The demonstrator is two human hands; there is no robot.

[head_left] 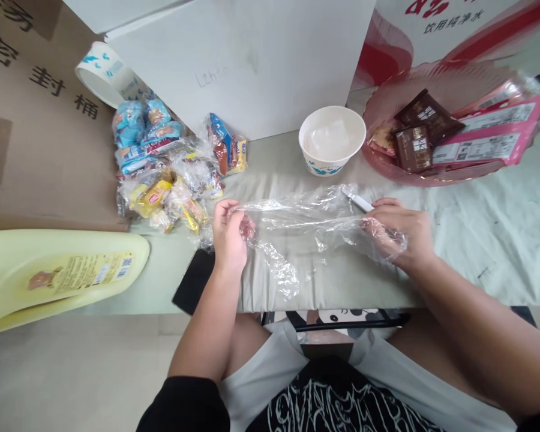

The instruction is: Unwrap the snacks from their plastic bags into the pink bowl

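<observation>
A clear plastic film point(306, 225) stretches between my two hands, just above the pale green cloth. Its left end is pinched in my left hand point(231, 234), and a crumpled strip hangs down beside it. My right hand point(400, 231) grips the other end, with film bunched around the fingers. A slim white and grey tool point(357, 199), perhaps a utility knife, points out from the right hand toward the upper left; its far end lies at the film, and I cannot tell which fingers hold it. A white paper bowl point(332, 141) stands just beyond the film.
Wrapped snacks point(162, 174) are heaped at the left. A pink glass bowl point(387, 171) holds packets at the right. Behind stand a white box point(252, 66) and a tipped paper bowl point(101, 75). A yellow bottle point(63, 276) and a black phone-like slab point(195, 281) lie near the left edge.
</observation>
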